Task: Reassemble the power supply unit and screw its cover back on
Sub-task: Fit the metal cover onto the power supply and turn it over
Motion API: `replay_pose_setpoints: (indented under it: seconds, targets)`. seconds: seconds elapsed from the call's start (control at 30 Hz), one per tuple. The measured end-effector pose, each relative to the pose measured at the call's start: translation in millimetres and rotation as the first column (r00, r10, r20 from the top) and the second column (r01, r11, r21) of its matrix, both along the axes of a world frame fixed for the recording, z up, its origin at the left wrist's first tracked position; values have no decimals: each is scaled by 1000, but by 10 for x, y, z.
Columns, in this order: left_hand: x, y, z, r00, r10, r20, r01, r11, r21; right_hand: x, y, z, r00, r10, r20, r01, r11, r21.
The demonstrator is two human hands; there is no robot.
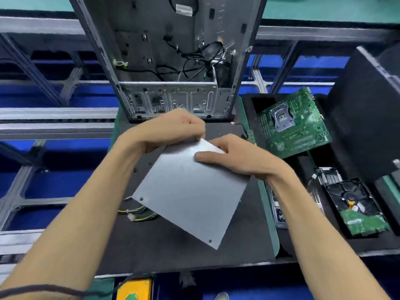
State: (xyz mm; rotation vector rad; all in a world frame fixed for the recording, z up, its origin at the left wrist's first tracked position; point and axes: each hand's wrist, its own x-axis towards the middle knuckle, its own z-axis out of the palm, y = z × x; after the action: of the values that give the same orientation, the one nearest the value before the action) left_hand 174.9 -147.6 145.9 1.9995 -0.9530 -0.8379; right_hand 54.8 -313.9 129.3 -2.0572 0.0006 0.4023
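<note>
A flat grey metal cover [190,195] of the power supply, with small screw holes near its corners, lies tilted over the black mat [151,245]. My left hand [171,128] curls its fingers at the cover's far corner, pinching it. My right hand [236,154] grips the cover's far right edge, thumb flat on top. Yellow and black power supply cables [138,213] with a white plug stick out from under the cover's left side. The power supply body is hidden beneath the cover.
An open computer case [173,61] stands upright behind the mat. To the right lie a green motherboard [296,124], a hard drive [357,206] and a heatsink [329,176] on black trays. A yellow object [134,289] sits at the near edge.
</note>
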Motion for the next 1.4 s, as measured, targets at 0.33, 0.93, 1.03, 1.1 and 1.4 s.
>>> replay_pose_setpoints:
  seconds: [0.33,0.93,1.03,1.1,1.4]
  targets:
    - [270,451,-425,707,610,-358,-702,665,-254,-386,-41,-433,754,-594,-281,656,655,376]
    - [-382,604,-994,503,610,-612,-779,626,-15,-45,-306,-516,619,-584,-526,786,458,416]
    - [-362,600,-950,495,602,-626,-785,619,-25,-16,-297,-520,634,-599,-489,773,496,396]
    - [-361,613,-927,480,606,-634,-792,610,-18,-17,-270,-546,641,-632,-434,767,537,350]
    - [-685,539,-737,538,447,-715,-570,817,82,-79,-13,-645,724,-624,-293,689,670,276]
